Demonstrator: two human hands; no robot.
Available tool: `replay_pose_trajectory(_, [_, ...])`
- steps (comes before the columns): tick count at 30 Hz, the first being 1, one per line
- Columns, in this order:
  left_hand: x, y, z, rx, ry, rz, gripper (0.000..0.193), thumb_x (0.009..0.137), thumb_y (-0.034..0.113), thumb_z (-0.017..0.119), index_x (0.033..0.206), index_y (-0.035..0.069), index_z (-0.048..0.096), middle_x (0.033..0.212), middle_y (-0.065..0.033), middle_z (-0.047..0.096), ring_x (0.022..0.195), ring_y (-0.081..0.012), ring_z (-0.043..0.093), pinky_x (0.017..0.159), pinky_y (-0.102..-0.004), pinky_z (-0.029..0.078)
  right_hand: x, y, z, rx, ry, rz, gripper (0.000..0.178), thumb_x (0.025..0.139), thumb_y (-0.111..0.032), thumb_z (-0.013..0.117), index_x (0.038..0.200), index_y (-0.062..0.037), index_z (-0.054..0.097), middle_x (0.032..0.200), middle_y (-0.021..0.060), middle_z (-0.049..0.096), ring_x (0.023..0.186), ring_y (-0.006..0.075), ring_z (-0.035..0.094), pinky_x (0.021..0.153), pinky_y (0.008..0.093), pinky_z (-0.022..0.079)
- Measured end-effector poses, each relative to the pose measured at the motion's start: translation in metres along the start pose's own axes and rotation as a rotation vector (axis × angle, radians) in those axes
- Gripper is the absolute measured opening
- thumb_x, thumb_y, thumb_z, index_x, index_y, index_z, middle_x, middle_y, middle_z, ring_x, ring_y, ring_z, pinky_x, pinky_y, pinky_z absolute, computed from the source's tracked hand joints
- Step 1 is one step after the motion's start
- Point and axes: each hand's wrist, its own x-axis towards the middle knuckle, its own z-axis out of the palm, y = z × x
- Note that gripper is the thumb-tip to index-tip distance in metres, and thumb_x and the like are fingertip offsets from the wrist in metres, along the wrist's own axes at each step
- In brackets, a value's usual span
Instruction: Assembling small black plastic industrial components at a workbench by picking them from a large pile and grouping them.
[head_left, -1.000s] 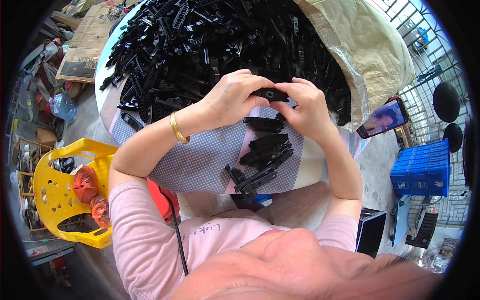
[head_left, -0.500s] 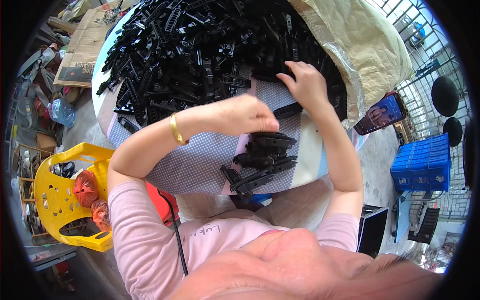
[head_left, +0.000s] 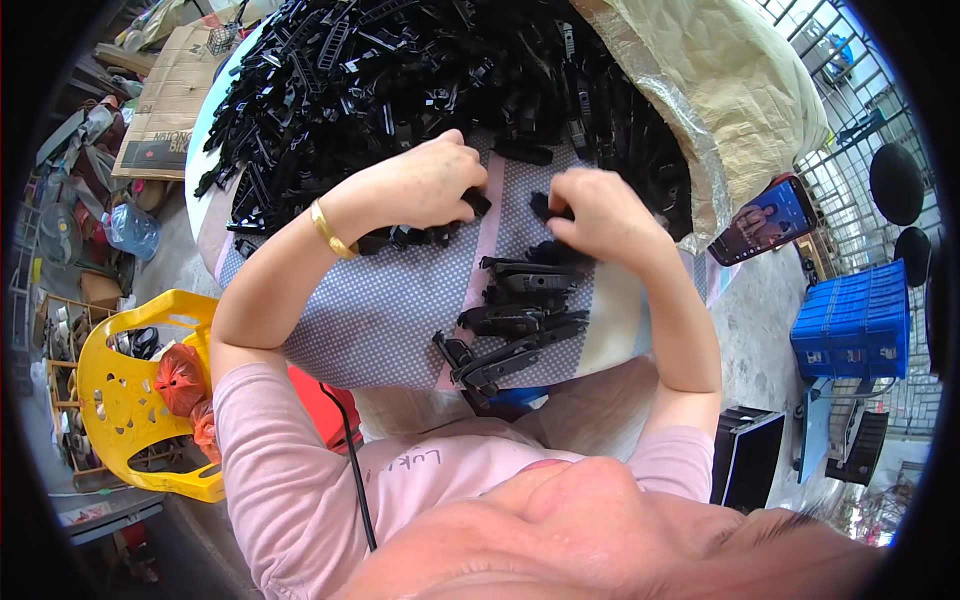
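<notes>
A big heap of black plastic parts (head_left: 330, 120), long and narrow with slots, covers the far side of the cloth-covered table (head_left: 370, 310). My left hand (head_left: 425, 185), with a gold bangle on its wrist, is at the heap's near edge, fingers curled on a black plastic part (head_left: 478, 203). To its right, my right hand (head_left: 605, 220) is closed on another black plastic part (head_left: 543, 208), partly hidden by the fingers. Closer to me lies a small stack of black plastic parts (head_left: 520, 315), roughly side by side at the table's near edge.
A pale sack (head_left: 715, 80) lies along the heap's right side. A phone (head_left: 765, 222) with a lit screen is beyond the table's right edge. A yellow plastic chair (head_left: 110, 400) with orange bags stands left; blue crates (head_left: 850, 320) stand right.
My left hand has moved away from the small stack, up and left to the heap. My right hand has come back from the heap toward me, now with a black part in it.
</notes>
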Motion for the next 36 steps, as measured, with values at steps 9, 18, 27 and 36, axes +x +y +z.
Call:
replay_pose_trajectory(9, [0.006,-0.001,0.003,0.127,0.298,-0.443,0.033,0.079,0.032,0.067,0.081,-0.001,0.065,0.084,-0.0133,0.065,0.082,-0.0292,0.064,0.072,-0.0366,0.051,-0.003,-0.016,-0.014,0.365,-0.323,-0.072,0.024,0.067,-0.012,0.071,0.083,0.0011,0.058,0.076,0.0124,0.061,0.068,0.0233,0.061,0.062,0.0329,0.049])
replay_pose_trajectory(18, [0.014,-0.003,0.015,-0.22,0.366,-0.268,0.041,0.076,0.015,0.068,0.111,-0.004,0.058,0.089,-0.0162,0.065,0.084,-0.0258,0.064,0.076,-0.0317,0.051,0.014,0.008,-0.003,0.853,0.121,0.135,0.04,0.076,-0.004,0.072,0.112,-0.0013,0.055,0.09,0.0045,0.059,0.076,0.0098,0.061,0.068,0.0218,0.052])
replay_pose_trajectory(27, [0.006,-0.005,0.021,-1.618,0.504,-0.145,0.03,0.085,0.007,0.063,0.114,-0.002,0.057,0.093,-0.0075,0.062,0.087,-0.0146,0.063,0.083,-0.0285,0.053,0.017,-0.017,0.008,1.164,0.568,0.056,0.036,0.075,-0.002,0.074,0.105,0.0006,0.054,0.101,0.0116,0.064,0.089,0.0137,0.061,0.079,0.0254,0.051])
replay_pose_trajectory(36, [0.004,0.018,0.02,-1.593,0.685,-0.338,0.03,0.088,0.005,0.057,0.116,-0.006,0.052,0.095,-0.009,0.061,0.09,-0.0162,0.063,0.084,-0.0279,0.054,0.018,-0.023,0.022,0.731,0.615,0.081,0.031,0.075,-0.004,0.075,0.099,0.0021,0.057,0.1,0.0108,0.064,0.09,0.0149,0.062,0.08,0.0257,0.05])
